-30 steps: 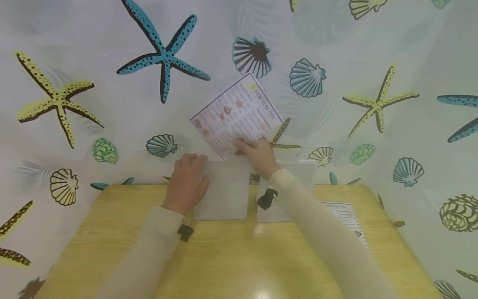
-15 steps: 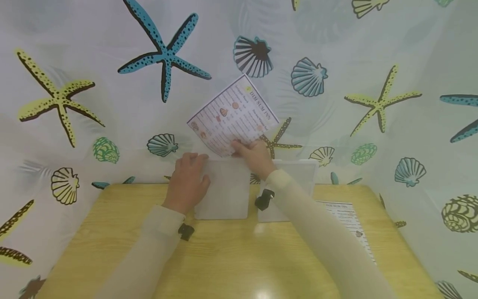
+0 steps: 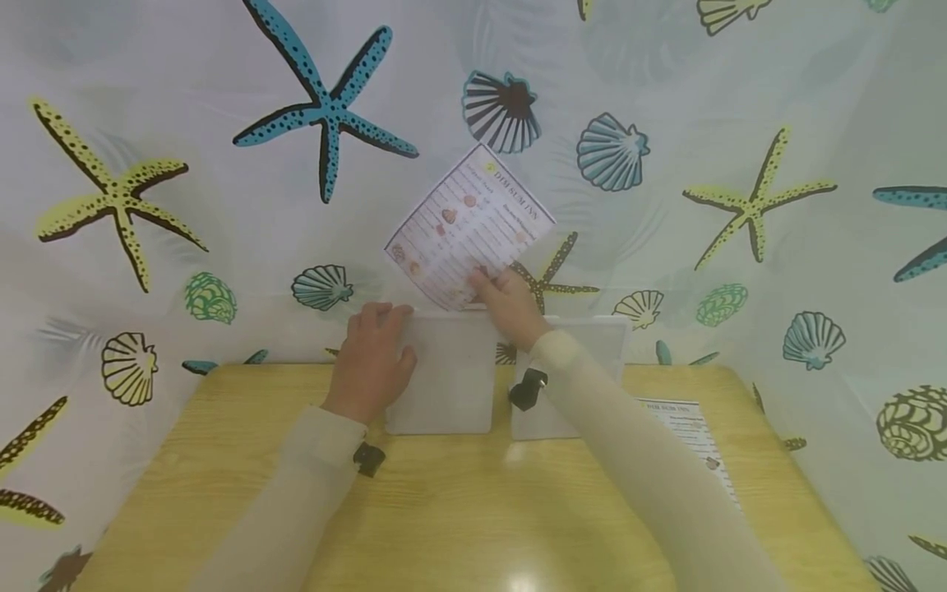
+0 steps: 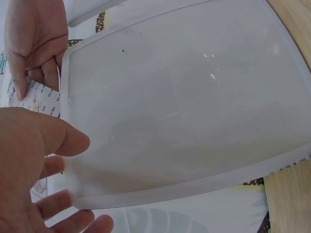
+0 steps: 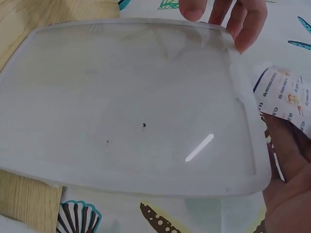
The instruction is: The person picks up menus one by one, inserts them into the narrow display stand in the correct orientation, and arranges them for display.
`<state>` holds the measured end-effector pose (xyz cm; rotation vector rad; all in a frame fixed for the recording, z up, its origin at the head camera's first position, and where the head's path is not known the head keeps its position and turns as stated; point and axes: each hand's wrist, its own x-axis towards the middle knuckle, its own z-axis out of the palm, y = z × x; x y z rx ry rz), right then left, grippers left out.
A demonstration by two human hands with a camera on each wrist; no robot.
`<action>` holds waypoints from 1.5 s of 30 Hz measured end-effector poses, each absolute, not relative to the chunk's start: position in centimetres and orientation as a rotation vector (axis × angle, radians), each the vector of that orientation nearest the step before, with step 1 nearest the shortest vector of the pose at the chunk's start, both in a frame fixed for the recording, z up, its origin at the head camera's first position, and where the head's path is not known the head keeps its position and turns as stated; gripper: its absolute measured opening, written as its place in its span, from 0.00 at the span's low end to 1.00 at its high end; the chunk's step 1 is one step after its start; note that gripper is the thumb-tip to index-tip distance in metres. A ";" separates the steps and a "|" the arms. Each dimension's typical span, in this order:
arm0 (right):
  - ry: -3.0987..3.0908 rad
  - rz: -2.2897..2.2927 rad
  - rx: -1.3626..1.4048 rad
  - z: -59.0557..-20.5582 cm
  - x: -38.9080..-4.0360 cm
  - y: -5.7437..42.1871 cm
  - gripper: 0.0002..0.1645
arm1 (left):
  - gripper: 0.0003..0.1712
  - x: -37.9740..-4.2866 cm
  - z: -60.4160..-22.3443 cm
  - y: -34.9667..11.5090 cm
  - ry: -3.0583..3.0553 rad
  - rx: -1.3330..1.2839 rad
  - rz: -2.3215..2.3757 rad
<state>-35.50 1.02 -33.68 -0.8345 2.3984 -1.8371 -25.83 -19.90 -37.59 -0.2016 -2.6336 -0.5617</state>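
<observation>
A printed "DIM SUM INN" menu sheet (image 3: 462,234) hangs tilted above the table, pinched at its lower corner by my right hand (image 3: 514,308). Just below it stands a translucent white-framed sign holder (image 3: 447,370). My left hand (image 3: 368,362) holds that holder at its upper left corner. In the left wrist view the thumb lies at the front edge of the holder (image 4: 184,107), with the fingers round its side and partly behind it. The right wrist view shows the menu (image 5: 286,99) bent slightly beside the frame's top edge.
A second, matching sign holder (image 3: 602,341) stands to the right, partly covered by my right sleeve. Another menu sheet (image 3: 684,423) lies on the wooden table (image 3: 436,510) at the right. A cloth (image 3: 429,49) printed with starfish and shells surrounds the back and sides.
The menu in my right hand shifts slightly left, then a little back right, and its curve changes. My left hand and the holder stay put.
</observation>
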 end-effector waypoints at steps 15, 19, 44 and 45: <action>2.546 -1.492 -0.992 -33.1 -35.5 1.5 0.24 | 0.29 -25.8 -37.6 -19.8 -2.645 -0.200 -0.535; 2.611 -1.407 -0.973 -32.9 -35.4 2.0 0.25 | 0.29 -25.7 -37.5 -19.8 -2.642 -0.202 -0.537; 2.600 -1.573 -0.982 -32.3 -36.0 3.9 0.22 | 0.30 -25.6 -37.6 -19.9 -2.625 -0.223 -0.520; 2.605 -1.564 -0.988 -32.4 -36.0 4.0 0.21 | 0.30 -25.6 -37.6 -19.9 -2.626 -0.221 -0.523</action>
